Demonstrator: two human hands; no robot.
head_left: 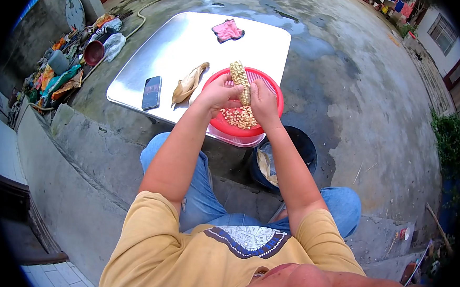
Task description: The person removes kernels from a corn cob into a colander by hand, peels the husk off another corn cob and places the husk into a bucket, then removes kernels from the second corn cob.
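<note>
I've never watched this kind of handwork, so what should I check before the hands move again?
- Both hands on the cob: ok, left hand and right hand hold the corn cob.
- Cob above the red basket: ok.
- Loose kernels inside the basket: ok.
- Phone apart from the basket: ok, dry husk between them.
- Basket's base fully on the table: cannot tell.
- Firm grip: cannot tell.
</note>
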